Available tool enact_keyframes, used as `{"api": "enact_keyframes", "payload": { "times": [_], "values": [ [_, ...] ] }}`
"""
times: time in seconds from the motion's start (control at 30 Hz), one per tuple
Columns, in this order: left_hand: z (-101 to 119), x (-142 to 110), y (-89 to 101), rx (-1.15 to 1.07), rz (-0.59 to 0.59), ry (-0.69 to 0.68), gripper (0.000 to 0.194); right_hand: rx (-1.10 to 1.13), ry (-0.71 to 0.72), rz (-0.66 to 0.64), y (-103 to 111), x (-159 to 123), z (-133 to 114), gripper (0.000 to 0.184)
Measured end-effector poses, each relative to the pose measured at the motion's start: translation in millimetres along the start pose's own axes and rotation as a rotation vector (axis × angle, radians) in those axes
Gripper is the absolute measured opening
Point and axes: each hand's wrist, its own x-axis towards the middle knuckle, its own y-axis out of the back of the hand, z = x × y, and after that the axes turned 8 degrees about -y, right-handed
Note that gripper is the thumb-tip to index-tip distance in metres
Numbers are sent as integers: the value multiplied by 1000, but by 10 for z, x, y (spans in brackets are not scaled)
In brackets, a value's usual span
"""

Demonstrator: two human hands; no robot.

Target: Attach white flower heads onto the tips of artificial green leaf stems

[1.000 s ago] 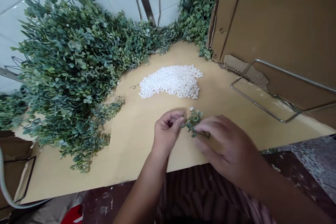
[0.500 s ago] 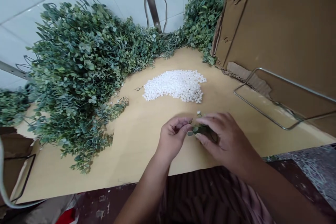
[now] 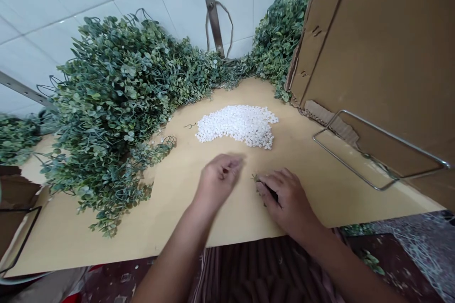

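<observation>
My left hand [image 3: 220,177] hovers over the brown board, a little in front of the heap of small white beads [image 3: 238,125]. Its fingers are pinched together and smeared by motion; I cannot make out anything between them. To its right, my right hand [image 3: 284,196] is closed with thumb and fingers together. A small green tip of an artificial leaf sprig [image 3: 255,177] pokes out at its fingertips, and the rest is hidden in the hand. A gap separates the two hands.
A large mound of artificial greenery [image 3: 117,94] covers the left; more greenery [image 3: 279,42] stands at the back. A cardboard box [image 3: 384,47] with a metal wire frame [image 3: 359,168] borders the right. Beyond the brown board's [image 3: 185,199] front edge, a leafy sprig [image 3: 371,262] lies on a dark surface.
My hands have drawn apart, the left one moving left off the sprig. My right fingers have closed over it, hiding most leaves. The view has tilted up. A sprig now shows below the board.
</observation>
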Motion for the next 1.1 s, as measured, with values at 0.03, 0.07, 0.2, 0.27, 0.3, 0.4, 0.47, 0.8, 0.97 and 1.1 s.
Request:
{"api": "enact_keyframes", "payload": {
  "times": [0.03,0.07,0.2,0.27,0.3,0.4,0.47,0.8,0.97,1.1],
  "values": [
    [-54,83,74,121,35,-12,17,21,6,-7,8,7,-1,22],
    [-111,176,138,240,62,2,18,37,7,-15,13,16,-3,24],
    [-304,541,226,540,29,90,21,58,-17,-33,2,73,-2,23],
    [-365,665,175,565,22,93,20,63,-29,-52,-10,106,9,22],
    [-389,708,141,565,23,91,20,71,-30,-68,-13,121,17,22],
    [-440,769,71,552,32,96,24,114,-33,-137,-1,159,42,21],
    [-464,768,68,512,42,103,22,156,-51,-207,22,180,45,19],
    [-209,250,124,-95,105,264,10,63,5,-363,0,170,-8,10],
    [-33,-85,53,-518,78,409,20,168,53,-274,-25,178,1,17],
    [-24,-192,-19,-620,46,463,27,228,-28,-294,-37,194,-54,18]
  ]
}}
